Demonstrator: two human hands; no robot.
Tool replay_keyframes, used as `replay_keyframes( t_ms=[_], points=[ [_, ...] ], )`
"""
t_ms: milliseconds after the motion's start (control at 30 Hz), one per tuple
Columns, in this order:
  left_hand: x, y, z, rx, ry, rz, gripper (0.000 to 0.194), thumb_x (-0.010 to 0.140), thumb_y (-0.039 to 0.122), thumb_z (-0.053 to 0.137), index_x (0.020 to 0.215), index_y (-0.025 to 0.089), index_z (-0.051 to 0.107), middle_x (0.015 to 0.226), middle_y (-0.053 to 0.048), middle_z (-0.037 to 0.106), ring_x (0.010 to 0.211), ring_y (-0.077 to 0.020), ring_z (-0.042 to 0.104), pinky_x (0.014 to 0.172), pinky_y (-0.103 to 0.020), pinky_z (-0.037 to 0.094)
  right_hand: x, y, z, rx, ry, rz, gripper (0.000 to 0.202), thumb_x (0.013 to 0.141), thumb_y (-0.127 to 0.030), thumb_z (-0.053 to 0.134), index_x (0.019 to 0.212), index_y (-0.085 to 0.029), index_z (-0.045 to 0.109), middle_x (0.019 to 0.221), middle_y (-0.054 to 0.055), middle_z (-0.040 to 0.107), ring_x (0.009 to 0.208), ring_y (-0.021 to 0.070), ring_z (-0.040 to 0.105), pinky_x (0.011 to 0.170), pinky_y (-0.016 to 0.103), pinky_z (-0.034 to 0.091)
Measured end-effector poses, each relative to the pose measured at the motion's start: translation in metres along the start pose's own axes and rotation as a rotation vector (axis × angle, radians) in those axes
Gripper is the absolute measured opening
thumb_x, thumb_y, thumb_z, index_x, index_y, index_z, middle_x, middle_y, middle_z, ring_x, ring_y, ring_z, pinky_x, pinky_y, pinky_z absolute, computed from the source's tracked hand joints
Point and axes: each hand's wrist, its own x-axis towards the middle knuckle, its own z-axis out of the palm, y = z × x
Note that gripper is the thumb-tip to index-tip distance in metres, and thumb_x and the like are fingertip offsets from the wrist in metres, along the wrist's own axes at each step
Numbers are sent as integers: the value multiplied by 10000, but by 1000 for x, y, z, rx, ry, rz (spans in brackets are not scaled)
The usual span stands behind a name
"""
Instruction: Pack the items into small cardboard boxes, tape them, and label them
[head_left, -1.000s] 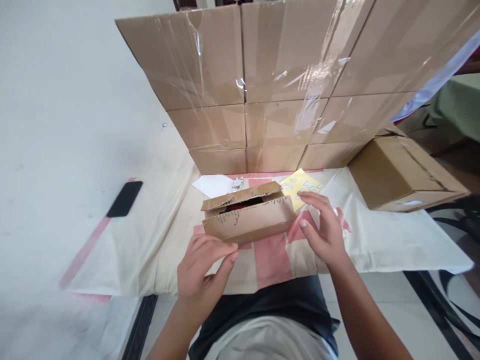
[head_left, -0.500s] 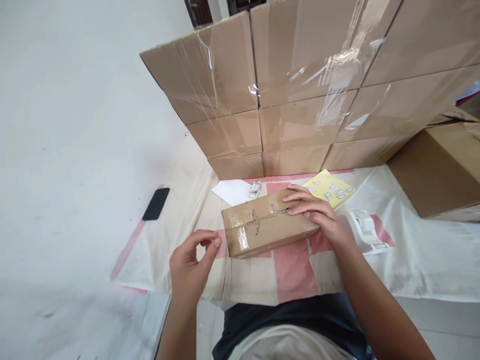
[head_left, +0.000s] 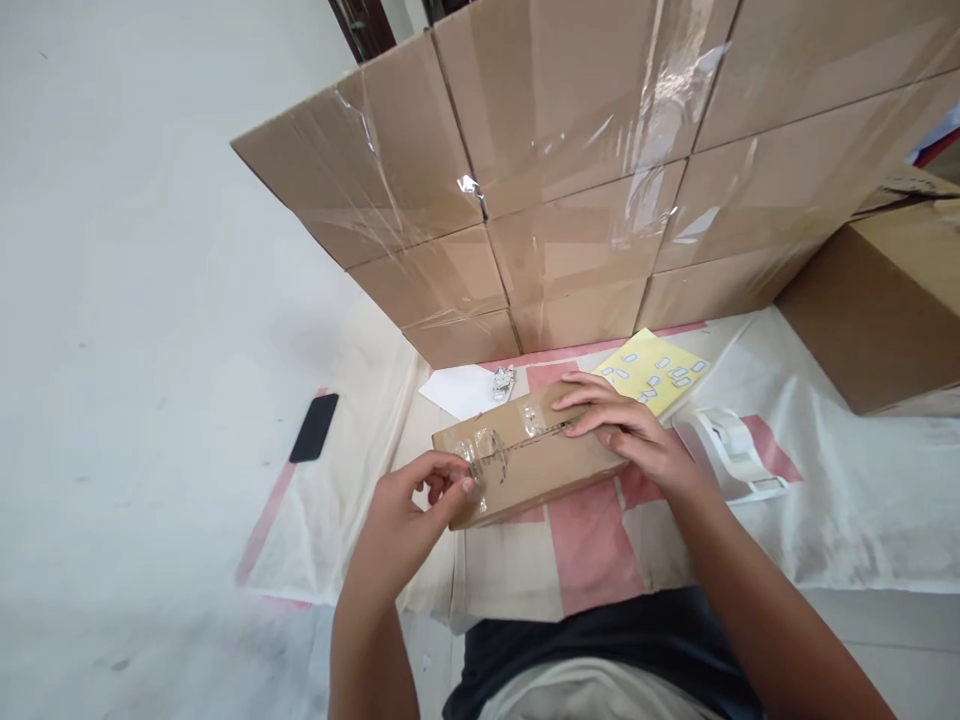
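A small oblong cardboard box (head_left: 536, 468) lies on the cloth in front of me, with strips of clear tape and dark marks along its top seam. My left hand (head_left: 429, 500) is at the box's left end, thumb and forefinger nearly together in a pinch by the tape there. Whatever that pinch may hold is too small to make out. Across the right end rests my right hand (head_left: 611, 425), its fingers stretched out and spread over the top.
Behind the box rises a tall taped cardboard panel (head_left: 570, 240). A white tape dispenser (head_left: 731, 455) and a yellow sheet with stickers (head_left: 656, 370) lie to the right. Crumpled foil (head_left: 503, 381), white paper (head_left: 457, 390), a black phone (head_left: 314, 428) and a bigger carton (head_left: 870, 320) surround the spot.
My left hand has moved right, from beside the box onto its left end by the tape. My right hand stays on the box. The camera view has shifted a little.
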Motion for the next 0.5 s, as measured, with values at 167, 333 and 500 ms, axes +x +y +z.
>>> replay_keyframes(
  t_ms=[167,333,500],
  points=[
    [9,-5,-1,105,-27,9,167,884,356,685,1033,281,680,1043,7,716,745,-139,529,686,-268,472,-2,1,1,12,4,-1,296,1016,-426,543,1102,-307,800,1275,71,701,1437,327,432,1212,534,311],
    [11,-12,0,153,-48,37,183,917,344,653,1094,299,643,1075,5,680,780,-148,530,707,-274,471,-3,5,4,33,29,4,288,1013,-428,545,1087,-313,799,1247,67,702,1423,327,448,1218,530,300],
    [17,-18,-5,243,-88,93,337,940,408,636,1273,354,631,1287,-49,556,1091,-216,574,833,-318,488,-3,6,5,47,32,-5,266,1007,-423,559,1047,-304,794,1212,67,714,1413,323,461,1222,526,294]
  ],
)
